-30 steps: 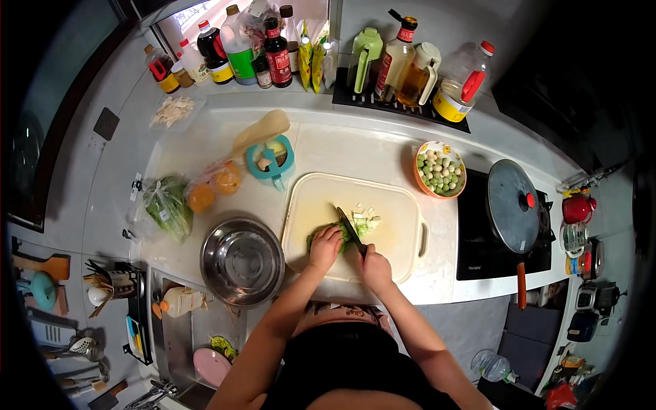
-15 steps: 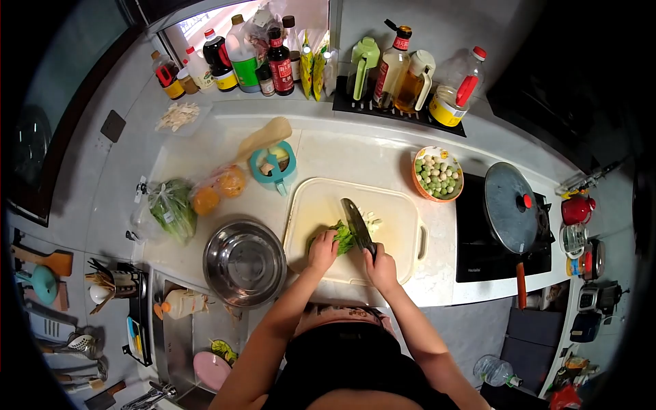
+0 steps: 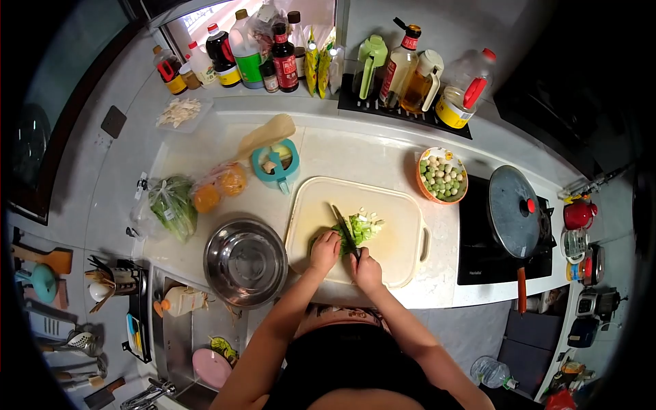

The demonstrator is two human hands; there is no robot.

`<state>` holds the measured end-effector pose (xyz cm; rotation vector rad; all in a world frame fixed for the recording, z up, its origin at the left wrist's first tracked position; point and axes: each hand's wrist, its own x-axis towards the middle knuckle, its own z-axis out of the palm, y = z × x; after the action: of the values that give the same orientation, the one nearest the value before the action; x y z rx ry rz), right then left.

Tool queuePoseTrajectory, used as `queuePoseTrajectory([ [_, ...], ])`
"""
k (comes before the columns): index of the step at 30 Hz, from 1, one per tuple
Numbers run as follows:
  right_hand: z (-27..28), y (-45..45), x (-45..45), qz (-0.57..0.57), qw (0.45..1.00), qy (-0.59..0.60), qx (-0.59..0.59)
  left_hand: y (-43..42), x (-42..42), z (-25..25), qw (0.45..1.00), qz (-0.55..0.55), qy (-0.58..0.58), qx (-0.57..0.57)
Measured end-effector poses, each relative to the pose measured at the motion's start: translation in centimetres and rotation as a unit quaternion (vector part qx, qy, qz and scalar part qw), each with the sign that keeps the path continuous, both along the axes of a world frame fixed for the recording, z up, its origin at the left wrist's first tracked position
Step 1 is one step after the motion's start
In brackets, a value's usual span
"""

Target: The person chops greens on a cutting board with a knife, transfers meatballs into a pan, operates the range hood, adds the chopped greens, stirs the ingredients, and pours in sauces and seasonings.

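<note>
My right hand point(image 3: 367, 270) is wrapped round the handle of a kitchen knife point(image 3: 344, 225), its blade pointing away from me and slightly left. Fingers curled, my left hand point(image 3: 325, 251) presses a bunch of leafy greens onto the cream cutting board point(image 3: 393, 263), close beside the blade. Most of that bunch is hidden under the hand and behind the knife. Right of the blade lie cut greens point(image 3: 362, 231), with small pale pieces point(image 3: 372, 217) at their far edge.
A steel bowl point(image 3: 246, 290) stands left of the board. Behind it are bagged greens point(image 3: 174, 205), oranges point(image 3: 231, 180) and a teal-rimmed container point(image 3: 285, 176). To the right are a patterned bowl point(image 3: 441, 179) of green and pale balls and a lidded pan point(image 3: 512, 219) on the cooktop point(image 3: 478, 266).
The knife has moved left, up against my left hand, and its blade now stands more on edge. More greens show to the right of the blade. The whole view has shifted slightly.
</note>
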<state>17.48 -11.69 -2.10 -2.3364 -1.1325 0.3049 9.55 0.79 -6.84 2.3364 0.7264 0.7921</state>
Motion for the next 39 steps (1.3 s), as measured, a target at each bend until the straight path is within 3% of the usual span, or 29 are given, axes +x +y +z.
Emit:
queuePoseTrajectory([
  [3,-1.1,0.1,0.0,-0.045,0.998,0.010,0.041,0.3,-0.5,0.4,0.999,-0.036,0.003,-0.011],
  [6,-0.7,0.3,1.2,-0.062,0.995,0.050,0.051,0.2,-1.9,4.2,0.993,-0.024,0.032,0.115],
  [10,2.0,-0.6,2.2,-0.026,0.996,0.071,0.038,0.8,-2.6,1.1,0.997,-0.044,0.050,0.026],
  [14,4.8,-1.8,1.2,0.012,0.998,0.048,0.029,0.4,-0.9,0.6,0.996,0.062,0.054,-0.035],
  [25,2.8,-0.2,-0.6,0.050,0.996,-0.004,-0.071,0.7,-1.1,0.0,0.998,0.034,0.053,0.007],
  [29,-0.4,0.4,-1.2,0.014,1.000,-0.012,-0.021,0.5,-1.2,0.0,0.998,0.034,0.060,-0.013],
  [34,-1.7,0.3,-0.1,-0.059,0.996,0.053,0.050,-0.4,-2.7,1.3,0.998,0.007,0.022,0.057],
  [39,-0.1,-0.2,1.7,-0.039,0.994,0.096,0.028,-0.5,-3.5,-0.4,0.999,0.016,0.046,0.023],
])
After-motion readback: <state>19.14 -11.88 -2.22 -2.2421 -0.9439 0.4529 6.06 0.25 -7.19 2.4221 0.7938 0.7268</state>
